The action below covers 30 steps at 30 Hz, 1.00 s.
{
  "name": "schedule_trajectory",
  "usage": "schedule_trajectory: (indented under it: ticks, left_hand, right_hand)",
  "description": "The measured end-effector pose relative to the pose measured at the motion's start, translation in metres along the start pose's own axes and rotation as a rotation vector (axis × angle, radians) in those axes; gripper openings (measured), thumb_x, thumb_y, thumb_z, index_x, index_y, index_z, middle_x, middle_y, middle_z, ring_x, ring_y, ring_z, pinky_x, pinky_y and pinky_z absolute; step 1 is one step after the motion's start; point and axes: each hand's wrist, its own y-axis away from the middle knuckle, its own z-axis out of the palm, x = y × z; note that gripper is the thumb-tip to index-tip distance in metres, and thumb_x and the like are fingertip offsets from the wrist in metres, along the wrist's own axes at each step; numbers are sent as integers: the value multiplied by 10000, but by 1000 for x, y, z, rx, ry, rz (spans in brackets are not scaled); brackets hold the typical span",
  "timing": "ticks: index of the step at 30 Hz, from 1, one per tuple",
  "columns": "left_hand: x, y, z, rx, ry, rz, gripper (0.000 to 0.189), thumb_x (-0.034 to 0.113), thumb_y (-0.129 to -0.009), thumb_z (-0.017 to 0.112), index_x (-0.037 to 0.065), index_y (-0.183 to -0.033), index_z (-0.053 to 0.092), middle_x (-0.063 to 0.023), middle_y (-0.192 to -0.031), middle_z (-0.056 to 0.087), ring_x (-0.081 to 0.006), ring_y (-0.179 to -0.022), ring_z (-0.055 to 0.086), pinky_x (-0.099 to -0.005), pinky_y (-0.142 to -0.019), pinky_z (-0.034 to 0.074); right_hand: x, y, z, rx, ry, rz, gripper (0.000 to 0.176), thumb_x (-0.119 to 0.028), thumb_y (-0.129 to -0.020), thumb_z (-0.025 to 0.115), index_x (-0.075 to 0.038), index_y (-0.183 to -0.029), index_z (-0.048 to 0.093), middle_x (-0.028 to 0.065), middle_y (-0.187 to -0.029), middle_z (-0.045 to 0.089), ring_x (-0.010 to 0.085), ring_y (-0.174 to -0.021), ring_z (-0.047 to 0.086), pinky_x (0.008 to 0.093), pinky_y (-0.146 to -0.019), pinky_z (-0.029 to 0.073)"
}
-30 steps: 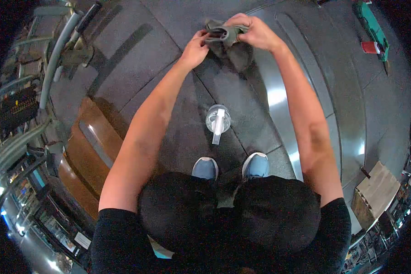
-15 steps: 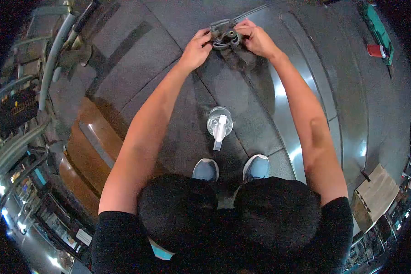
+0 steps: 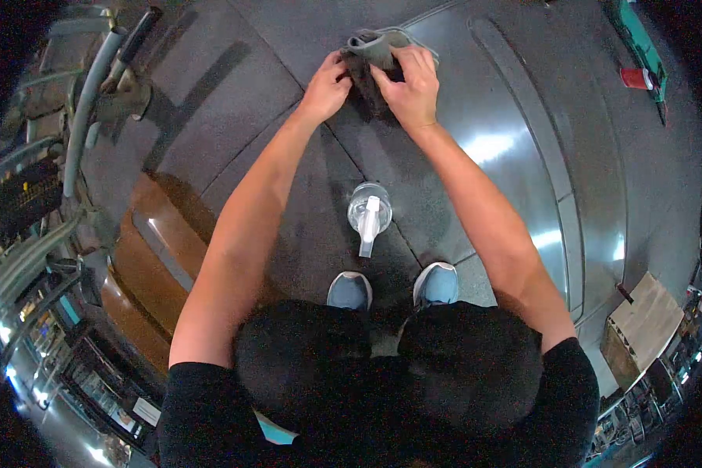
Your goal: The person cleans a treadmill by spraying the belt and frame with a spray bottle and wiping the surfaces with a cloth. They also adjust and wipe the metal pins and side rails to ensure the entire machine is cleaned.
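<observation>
A crumpled grey cloth (image 3: 376, 51) is held out in front of me, bunched around a dark thing whose kind I cannot make out. My right hand (image 3: 410, 87) is closed on the cloth from the right, thumb and fingers pinching it. On the other side, my left hand (image 3: 325, 89) has its fingers curled at the left edge of the same bundle; the fingertips are partly hidden. Between my arms, a clear spray bottle (image 3: 370, 214) with a white trigger head stands upright on the floor, just ahead of my shoes (image 3: 437, 284).
Metal gym frames (image 3: 93, 101) line the left, with brown pads (image 3: 144, 249) below them. Shiny curved panels (image 3: 515, 179) run along the right. Farther out are a red-and-green object (image 3: 638, 78) and a wooden box (image 3: 646, 324). Dark tiles (image 3: 249, 132) cover the floor.
My right hand has moved left and turned over the bundle. The cloth now covers the dark piece with a small brass-coloured ring that showed before. My left hand has shifted slightly left and down.
</observation>
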Motion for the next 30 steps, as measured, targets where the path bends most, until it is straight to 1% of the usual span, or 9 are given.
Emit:
schedule_trajectory:
  ticks: [6,9,12,13,16,20,24,27,30]
  left_hand:
    - [13,3,-1,-4,88,-17,430,-2,-966,527,74,-1379,622,-122,-1467,518,-305,-1336,531,-372,-1109,438]
    - [13,1,-2,-39,155,2,445,13,-986,531,89,-1419,595,-115,-1462,520,-280,-1336,531,-360,-1115,430]
    - [12,-1,2,-2,84,49,471,7,-986,525,87,-1448,569,-118,-1451,524,-278,-1336,528,-359,-1117,426]
    - [11,-2,3,14,129,39,454,-4,-976,521,62,-1420,584,-125,-1451,523,-288,-1333,530,-361,-1114,429]
    - [-5,-2,7,28,143,32,412,-25,-949,516,12,-1346,619,-141,-1452,521,-314,-1326,536,-368,-1106,437]
    - [-22,-2,5,12,66,58,339,-30,-910,515,-40,-1214,664,-167,-1473,508,-357,-1328,537,-379,-1101,446]
    - [14,-2,-10,-71,-4,-95,344,-16,-910,518,-29,-1223,661,-176,-1486,501,-374,-1328,537,-387,-1104,444]
    - [1,-1,-3,-21,-36,-14,373,-4,-926,509,-1,-1270,653,-161,-1516,487,-353,-1309,555,-384,-1110,440]
    - [-14,-5,2,28,-12,117,447,-5,-929,524,52,-1359,630,-126,-1493,504,-296,-1292,571,-369,-1109,441]
  right_hand:
    - [43,12,-13,-202,-82,73,389,-138,-712,873,-32,-1059,733,140,-1012,698,347,-1033,636,437,-918,535]
    - [61,-10,-24,-495,-197,202,372,-61,-756,801,-68,-1127,771,125,-1057,726,332,-1070,653,410,-975,531]
    - [63,-48,-31,-743,-216,49,398,5,-766,745,-67,-1158,762,132,-1102,733,317,-1098,661,384,-981,533]
    - [54,-56,-34,-712,-370,49,457,80,-752,663,-65,-1175,758,133,-1207,714,292,-1106,687,364,-974,538]
    - [44,-84,-37,-867,-554,14,475,108,-750,626,-35,-1187,749,91,-1163,733,233,-1105,688,352,-997,523]
    - [36,-82,-32,-1059,-686,325,497,144,-767,592,-1,-1231,695,62,-1171,726,170,-1125,644,334,-992,515]
    - [60,-57,-14,-1005,-681,272,465,130,-794,621,-14,-1231,689,66,-1151,729,187,-1114,642,345,-1011,500]
    - [90,-31,2,-841,-353,-46,406,71,-832,672,-72,-1210,708,95,-1225,726,255,-1193,654,352,-1116,428]
    - [78,-26,-14,-689,-310,-158,444,73,-809,651,-56,-1231,698,134,-1224,716,344,-1223,637,399,-1114,467]
